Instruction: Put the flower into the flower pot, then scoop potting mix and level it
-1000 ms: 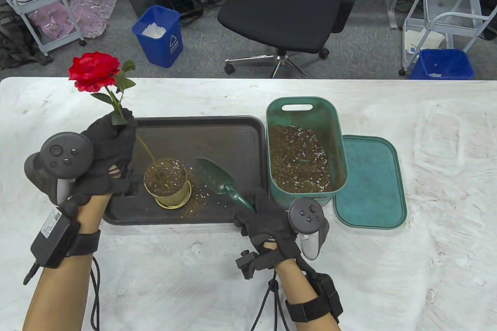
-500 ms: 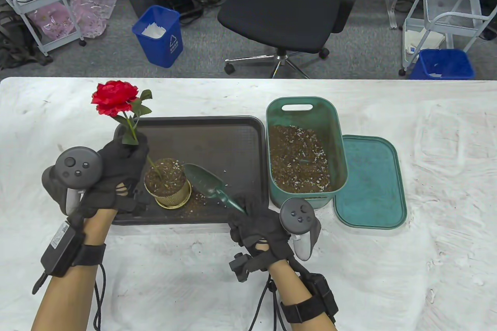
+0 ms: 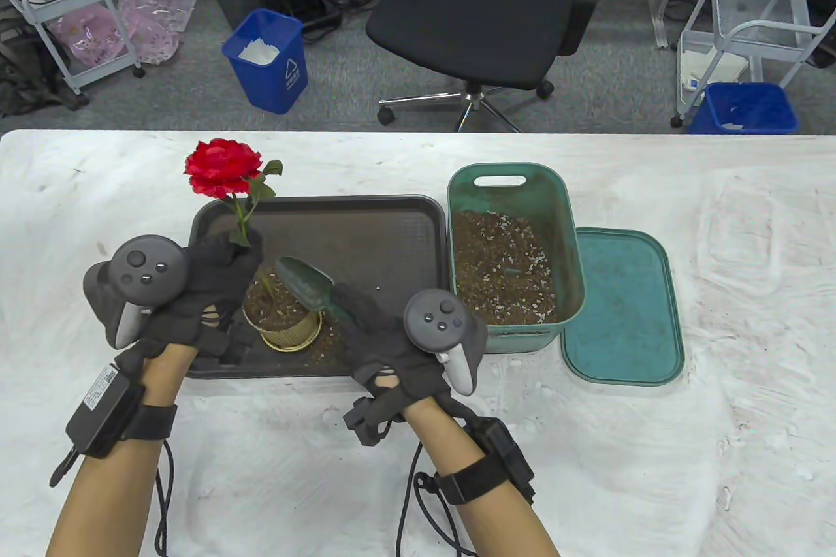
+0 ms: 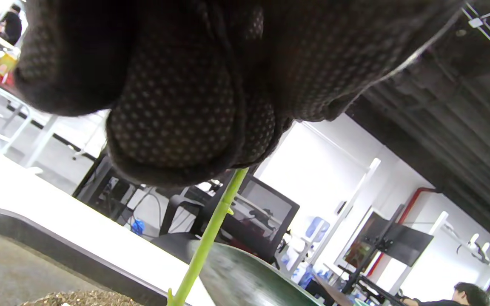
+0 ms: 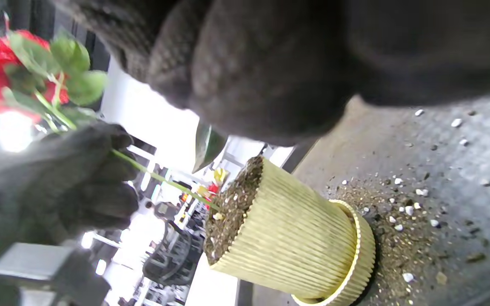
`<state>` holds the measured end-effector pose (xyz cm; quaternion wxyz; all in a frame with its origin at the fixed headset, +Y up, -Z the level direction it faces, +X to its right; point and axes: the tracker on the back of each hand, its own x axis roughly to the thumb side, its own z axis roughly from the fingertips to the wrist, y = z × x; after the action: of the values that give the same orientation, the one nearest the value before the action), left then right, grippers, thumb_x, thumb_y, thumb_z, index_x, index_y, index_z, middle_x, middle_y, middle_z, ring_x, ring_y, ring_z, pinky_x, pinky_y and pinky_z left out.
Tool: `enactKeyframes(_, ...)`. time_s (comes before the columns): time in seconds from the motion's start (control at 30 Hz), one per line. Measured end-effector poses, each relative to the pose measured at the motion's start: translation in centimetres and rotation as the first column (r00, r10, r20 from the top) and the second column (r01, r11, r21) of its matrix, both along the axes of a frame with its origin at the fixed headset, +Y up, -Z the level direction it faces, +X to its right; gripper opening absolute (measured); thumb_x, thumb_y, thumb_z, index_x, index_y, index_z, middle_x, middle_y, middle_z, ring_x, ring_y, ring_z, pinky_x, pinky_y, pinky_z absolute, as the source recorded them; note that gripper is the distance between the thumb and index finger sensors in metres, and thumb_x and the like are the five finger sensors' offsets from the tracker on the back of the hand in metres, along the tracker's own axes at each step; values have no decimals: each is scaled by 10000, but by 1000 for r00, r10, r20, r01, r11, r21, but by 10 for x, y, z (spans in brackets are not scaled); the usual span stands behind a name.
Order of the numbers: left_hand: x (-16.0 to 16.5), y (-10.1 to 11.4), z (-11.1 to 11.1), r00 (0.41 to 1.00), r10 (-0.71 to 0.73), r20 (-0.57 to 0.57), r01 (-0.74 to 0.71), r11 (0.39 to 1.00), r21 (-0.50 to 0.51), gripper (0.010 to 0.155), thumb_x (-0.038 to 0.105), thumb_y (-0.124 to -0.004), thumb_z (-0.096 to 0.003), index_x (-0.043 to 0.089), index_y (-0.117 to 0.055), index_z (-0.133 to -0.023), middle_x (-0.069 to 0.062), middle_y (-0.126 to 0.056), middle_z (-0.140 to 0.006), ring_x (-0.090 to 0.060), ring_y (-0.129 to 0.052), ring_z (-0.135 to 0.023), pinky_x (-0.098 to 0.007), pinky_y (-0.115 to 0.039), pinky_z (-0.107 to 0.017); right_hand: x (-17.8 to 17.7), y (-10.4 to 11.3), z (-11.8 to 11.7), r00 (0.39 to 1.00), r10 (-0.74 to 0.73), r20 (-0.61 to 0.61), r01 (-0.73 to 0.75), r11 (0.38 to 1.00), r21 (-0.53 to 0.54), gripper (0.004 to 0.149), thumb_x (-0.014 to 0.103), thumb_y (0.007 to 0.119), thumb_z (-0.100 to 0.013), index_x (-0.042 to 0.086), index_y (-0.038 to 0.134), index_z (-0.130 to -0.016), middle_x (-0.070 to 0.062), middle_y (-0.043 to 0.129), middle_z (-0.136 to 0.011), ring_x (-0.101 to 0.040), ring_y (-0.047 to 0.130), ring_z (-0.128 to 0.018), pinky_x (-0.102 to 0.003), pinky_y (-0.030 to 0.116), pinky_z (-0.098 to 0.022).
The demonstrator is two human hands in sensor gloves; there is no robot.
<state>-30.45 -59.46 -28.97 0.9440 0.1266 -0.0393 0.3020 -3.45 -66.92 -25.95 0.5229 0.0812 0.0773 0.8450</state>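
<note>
A red flower (image 3: pixel 222 168) stands with its green stem (image 4: pixel 211 231) in the soil of a ribbed yellow pot (image 3: pixel 283 324), also seen in the right wrist view (image 5: pixel 287 242). My left hand (image 3: pixel 219 266) grips the stem just above the pot. My right hand (image 3: pixel 375 328) holds a green trowel (image 3: pixel 305 283) by its handle, its blade over the pot's right side. The pot sits on a black tray (image 3: pixel 366 237) with spilled mix around it (image 5: pixel 398 204).
A green tub of potting mix (image 3: pixel 503 263) stands right of the tray, its lid (image 3: pixel 624 305) flat on the table beside it. Beyond the far table edge are an office chair (image 3: pixel 483 15) and blue bins (image 3: pixel 268 61).
My left hand moved right and lower, bringing the flower more upright. My right hand swung the trowel left, from the tray's middle to over the pot.
</note>
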Motion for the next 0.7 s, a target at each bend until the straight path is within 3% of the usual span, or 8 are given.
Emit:
enactKeyframes(0.2, -1, 0, 0, 1000, 2, -2, -2, 1000, -10, 403, 420, -922, -371, 253, -966, -735, 21, -1072, -586, -172, -1151, -283, -362, -970, -292, -19, -1, -23, 990, 120, -76, -129, 985, -116, 535, 334, 749, -436, 226, 711, -959, -43, 985, -396, -214, 1021, -171, -391, 919, -54)
enactKeyframes(0.27, -1, 0, -1, 1000, 1, -2, -1, 1000, -12, 402, 420, -921, -370, 254, -967, -733, 22, -1072, -585, -170, -1151, -281, -362, -969, -292, -21, 4, -26, 976, 194, -99, -204, 973, -112, 532, 355, 775, -441, 230, 704, -953, -50, 983, -395, -233, 1020, -175, -408, 914, -57)
enactKeyframes(0.4, -1, 1, -3, 1000, -6, -3, 6, 1000, -14, 403, 421, -919, -371, 252, -967, -734, 22, -1073, -584, -171, -1151, -280, -363, -969, -291, -38, 22, -31, 834, 532, -145, -531, 846, 49, 531, 351, 799, -427, 296, 649, -933, -61, 966, -532, -227, 997, -214, -366, 899, -69)
enactKeyframes(0.5, -1, 1, -6, 1000, -3, -3, 3, 1000, -16, 404, 422, -920, -371, 251, -968, -733, 23, -1075, -579, -171, -1152, -277, -363, -969, -288, -52, 28, -31, 749, 644, -154, -634, 765, 113, 511, 334, 792, -412, 291, 649, -901, -58, 970, -533, -194, 962, -140, -334, 865, -11)
enactKeyframes(0.7, 0, 0, -10, 1000, -1, -9, 0, 1000, -6, 406, 427, -933, -357, 242, -990, -714, 30, -1098, -553, -162, -1170, -237, -355, -981, -259, -70, 28, -31, 651, 740, -168, -726, 672, 144, 483, 302, 753, -385, 273, 647, -856, -53, 971, -438, -167, 929, -25, -344, 823, 88)
